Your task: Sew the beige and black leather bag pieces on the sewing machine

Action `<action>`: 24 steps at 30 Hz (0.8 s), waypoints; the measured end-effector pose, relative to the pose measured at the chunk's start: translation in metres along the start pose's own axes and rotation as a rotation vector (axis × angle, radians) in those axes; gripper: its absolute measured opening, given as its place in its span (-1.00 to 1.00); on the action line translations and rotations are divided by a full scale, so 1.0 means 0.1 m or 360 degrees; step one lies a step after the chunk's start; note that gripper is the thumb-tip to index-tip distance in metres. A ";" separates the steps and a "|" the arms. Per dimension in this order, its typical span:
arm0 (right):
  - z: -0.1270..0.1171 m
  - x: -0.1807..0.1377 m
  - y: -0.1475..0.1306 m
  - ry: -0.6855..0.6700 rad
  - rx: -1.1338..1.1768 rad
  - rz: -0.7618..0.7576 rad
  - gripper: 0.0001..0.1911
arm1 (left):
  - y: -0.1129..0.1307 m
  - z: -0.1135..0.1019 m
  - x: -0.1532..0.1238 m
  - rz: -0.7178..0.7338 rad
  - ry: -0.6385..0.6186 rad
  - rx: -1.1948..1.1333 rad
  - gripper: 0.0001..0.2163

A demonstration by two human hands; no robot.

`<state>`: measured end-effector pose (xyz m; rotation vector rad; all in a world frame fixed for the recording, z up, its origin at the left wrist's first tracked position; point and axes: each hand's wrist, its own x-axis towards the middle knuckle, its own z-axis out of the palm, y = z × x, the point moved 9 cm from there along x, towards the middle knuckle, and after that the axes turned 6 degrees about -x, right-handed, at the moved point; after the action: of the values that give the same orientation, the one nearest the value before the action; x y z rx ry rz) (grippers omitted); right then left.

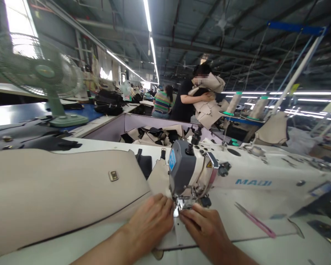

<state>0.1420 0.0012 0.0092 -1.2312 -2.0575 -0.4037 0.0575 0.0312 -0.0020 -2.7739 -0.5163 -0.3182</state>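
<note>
Hands at bottom centre: left hand [151,219] flat, fingers together, pressing beige panel [57,191] just left of the needle; right hand [205,224] with fingers narrow, tips on the panel's edge under the presser foot [183,202]. Panel spread across lower left, small metal clasp [113,176] on it. Sewing machine [237,176] right of centre, pink tweezers [255,220] on its bed. Beyond, bin of cut pieces [154,134]; green fan [48,77] upper left; person hugging beige pieces [206,105] at upper centre

green fan [44,73], thread cones [233,103], person hugging beige panels [187,101]
</note>
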 end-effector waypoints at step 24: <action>0.08 -0.15 0.13 0.0018 0.0028 0.0343 -0.73 | -0.45 -0.81 -1.66 -0.0574 0.0397 0.0190 -0.53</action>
<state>0.1543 0.0027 -0.0078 -1.4193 -1.8898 -0.2902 -0.1239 -0.0074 0.0397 -2.4689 -0.9356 -0.6783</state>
